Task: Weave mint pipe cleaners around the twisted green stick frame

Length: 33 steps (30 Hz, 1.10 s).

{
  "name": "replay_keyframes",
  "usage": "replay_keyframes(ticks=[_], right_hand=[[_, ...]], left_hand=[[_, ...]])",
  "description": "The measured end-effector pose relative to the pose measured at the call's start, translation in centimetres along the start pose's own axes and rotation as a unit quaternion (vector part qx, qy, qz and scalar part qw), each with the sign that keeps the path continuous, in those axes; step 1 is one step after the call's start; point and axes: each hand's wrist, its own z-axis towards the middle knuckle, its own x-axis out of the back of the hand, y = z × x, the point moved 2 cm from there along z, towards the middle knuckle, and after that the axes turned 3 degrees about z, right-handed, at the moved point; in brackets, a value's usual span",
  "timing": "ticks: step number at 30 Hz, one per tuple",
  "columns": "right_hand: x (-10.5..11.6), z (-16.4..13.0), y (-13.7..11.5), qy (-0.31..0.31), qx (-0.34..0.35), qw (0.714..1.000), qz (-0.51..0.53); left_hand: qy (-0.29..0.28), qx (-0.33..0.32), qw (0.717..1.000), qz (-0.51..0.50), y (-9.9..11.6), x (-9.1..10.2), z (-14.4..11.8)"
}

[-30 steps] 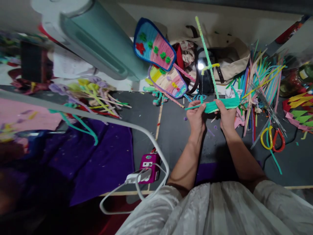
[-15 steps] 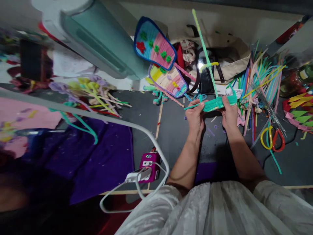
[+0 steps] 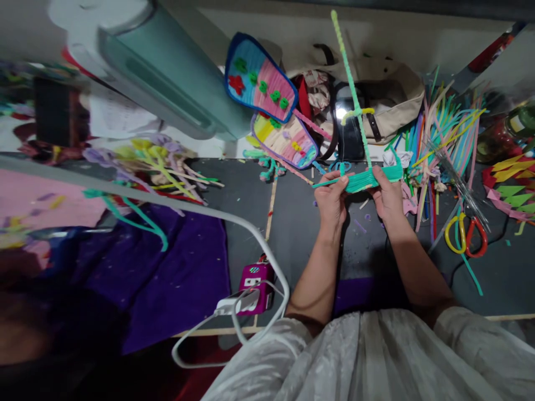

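Both my hands hold a teal bundle of pipe cleaners (image 3: pixel 360 180) lying crosswise over the dark floor. My left hand (image 3: pixel 332 200) pinches its left end and my right hand (image 3: pixel 388 196) grips its right end. A long green pipe-cleaner stem (image 3: pixel 350 83) rises from the bundle's middle and points away from me, with a small yellow twist (image 3: pixel 356 113) tied around it partway up.
A heap of loose coloured pipe cleaners (image 3: pixel 438 133) lies to the right, with yellow-and-red-handled scissors (image 3: pixel 465 233) near it. Two striped pipe-cleaner panels (image 3: pixel 267 89) and a beige bag (image 3: pixel 388 89) lie beyond. A magenta power block with white cable (image 3: pixel 253 284) sits at lower left, on purple cloth (image 3: pixel 167 278).
My hands and the bundle have shifted slightly away from me, and the green stem reaches higher in the view. My right hand's grip on the bundle's end has adjusted a little.
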Motion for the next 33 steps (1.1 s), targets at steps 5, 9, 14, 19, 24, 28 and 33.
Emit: replay_keyframes(ticks=[5, 9, 14, 19, 24, 28, 33], right_hand=[[-0.2, 0.1, 0.3, 0.012, 0.009, 1.000, 0.007], [-0.1, 0.2, 0.3, 0.024, 0.012, 0.999, 0.025], [-0.1, -0.2, 0.4, -0.010, -0.026, 0.999, 0.021], [-0.3, -0.6, 0.4, -0.023, -0.018, 0.999, -0.021], [-0.3, -0.3, 0.5, -0.001, 0.016, 1.000, -0.006], [-0.3, -0.2, 0.6, 0.002, 0.017, 1.000, -0.004], [-0.3, -0.3, 0.6, 0.002, 0.020, 1.000, 0.001]], left_hand=[[-0.003, 0.006, 1.000, 0.002, -0.1, 0.0, 0.0], [-0.007, 0.008, 1.000, 0.000, 0.0, -0.1, -0.1], [0.010, 0.002, 1.000, -0.004, 0.2, 0.1, 0.1], [0.010, 0.000, 1.000, 0.001, -0.1, 0.4, 0.2], [-0.009, 0.016, 1.000, -0.012, -0.9, 0.7, 0.5], [-0.016, 0.037, 0.999, -0.019, -1.5, 1.3, 1.0], [-0.031, 0.044, 0.999, -0.012, -2.1, 1.8, 1.5]])
